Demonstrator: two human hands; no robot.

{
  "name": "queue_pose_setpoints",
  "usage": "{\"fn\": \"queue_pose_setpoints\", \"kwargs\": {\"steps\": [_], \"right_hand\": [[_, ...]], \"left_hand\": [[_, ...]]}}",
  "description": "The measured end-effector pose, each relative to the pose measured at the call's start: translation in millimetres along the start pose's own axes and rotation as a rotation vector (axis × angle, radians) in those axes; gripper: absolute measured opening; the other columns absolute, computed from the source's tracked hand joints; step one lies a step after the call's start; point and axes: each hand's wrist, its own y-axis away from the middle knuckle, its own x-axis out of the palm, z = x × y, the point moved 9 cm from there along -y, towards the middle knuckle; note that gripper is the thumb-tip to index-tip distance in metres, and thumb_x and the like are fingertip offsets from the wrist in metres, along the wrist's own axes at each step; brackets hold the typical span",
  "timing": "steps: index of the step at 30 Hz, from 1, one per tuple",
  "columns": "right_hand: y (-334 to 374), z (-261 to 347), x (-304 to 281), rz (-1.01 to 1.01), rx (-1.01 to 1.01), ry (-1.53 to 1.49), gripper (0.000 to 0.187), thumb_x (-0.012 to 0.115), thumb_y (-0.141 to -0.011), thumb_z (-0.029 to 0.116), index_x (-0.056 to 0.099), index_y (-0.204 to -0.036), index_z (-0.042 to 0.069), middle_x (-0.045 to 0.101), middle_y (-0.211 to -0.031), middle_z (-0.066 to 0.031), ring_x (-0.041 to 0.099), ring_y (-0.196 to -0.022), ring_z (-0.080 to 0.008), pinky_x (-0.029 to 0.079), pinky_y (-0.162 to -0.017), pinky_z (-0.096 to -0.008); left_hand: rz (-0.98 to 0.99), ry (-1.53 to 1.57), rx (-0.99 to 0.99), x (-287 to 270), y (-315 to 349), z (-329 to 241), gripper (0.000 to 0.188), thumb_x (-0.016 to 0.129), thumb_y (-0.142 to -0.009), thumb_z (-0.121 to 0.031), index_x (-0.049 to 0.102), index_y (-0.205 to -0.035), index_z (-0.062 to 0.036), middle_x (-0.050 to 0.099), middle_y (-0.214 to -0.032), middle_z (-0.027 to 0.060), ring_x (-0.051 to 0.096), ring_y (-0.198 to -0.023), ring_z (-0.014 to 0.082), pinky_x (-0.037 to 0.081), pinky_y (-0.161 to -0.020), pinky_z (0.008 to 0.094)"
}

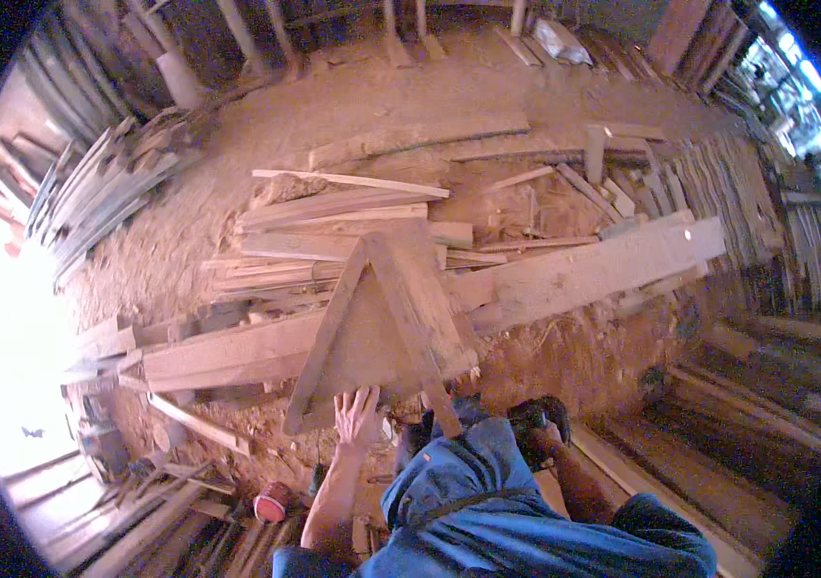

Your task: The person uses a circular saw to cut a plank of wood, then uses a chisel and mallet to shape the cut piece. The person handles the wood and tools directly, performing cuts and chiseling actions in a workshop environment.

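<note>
A triangular wooden piece (364, 332), with narrow strips along its sides, lies over the long beam in front of me, its tip pointing away. My left hand (357, 416) rests on its near edge, fingers stretched out and flat on the wood. Against the triangle's right side lies a wide, rough board (427, 306). At my right side, my right hand (547, 439) is closed around a black tool (538, 414); its kind is hard to make out, as the hand and shadow cover part of it.
A long thick beam (584, 268) runs across before me, with loose planks (333, 207) heaped behind it. Stacked boards (121, 183) stand far left, more timber (719, 193) right. A red round container (274, 502) sits low left among wood strips. Sawdust covers the ground.
</note>
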Motion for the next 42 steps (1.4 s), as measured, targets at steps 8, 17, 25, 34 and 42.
{"fn": "queue_pose_setpoints", "kwargs": {"steps": [8,17,25,34,42], "right_hand": [[21,-45,80,-0.149,-0.09,-0.171,0.037,0.072,-0.08,0.034,0.069,-0.107,0.009,0.073,-0.093,-0.0187,0.068,-0.085,-0.0447,0.056,-0.077,-0.0493],[85,-78,160,-0.226,0.058,-0.097,0.031,0.07,-0.08,0.03,0.069,-0.103,0.01,0.066,-0.073,-0.0094,0.067,-0.066,-0.0286,0.055,-0.058,-0.044],[172,-34,186,-0.268,0.443,-0.789,0.008,0.069,-0.081,0.007,0.062,-0.084,0.004,0.058,-0.063,-0.0035,0.057,-0.05,-0.0177,0.044,-0.042,-0.0339],[222,-18,191,-0.36,0.535,-1.351,0.036,0.065,-0.085,0.0,0.058,-0.12,0.006,0.061,-0.07,-0.0033,0.053,-0.051,-0.0139,0.044,-0.043,-0.0279],[257,92,34,-0.636,0.032,-0.947,0.046,0.07,-0.085,0.014,0.062,-0.129,0.004,0.072,-0.112,-0.0074,0.068,-0.099,-0.0204,0.053,-0.091,-0.0349]], "left_hand": [[-0.021,0.054,0.026,11,-50,32,0.051,0.082,-0.069,-0.02,0.068,-0.117,-0.0124,0.061,-0.115,0.0065,0.056,-0.108,0.0328,0.041,-0.099,0.052],[0.029,0.086,0.072,14,-61,54,0.054,0.086,-0.065,-0.025,0.069,-0.115,-0.014,0.061,-0.113,0.0064,0.056,-0.107,0.0327,0.04,-0.098,0.0516],[-0.085,0.027,0.101,6,-55,64,0.058,0.086,-0.066,-0.024,0.065,-0.119,-0.0149,0.058,-0.119,0.0078,0.053,-0.112,0.0347,0.04,-0.096,0.0543],[-0.026,0.12,0.09,13,-77,60,0.053,0.088,-0.065,-0.027,0.067,-0.112,-0.0132,0.061,-0.111,0.0062,0.055,-0.103,0.0335,0.042,-0.091,0.0529],[0.083,0.181,0.081,22,-81,59,0.05,0.088,-0.064,-0.025,0.068,-0.108,-0.0141,0.061,-0.109,0.0068,0.055,-0.105,0.0335,0.042,-0.094,0.0526]]}}
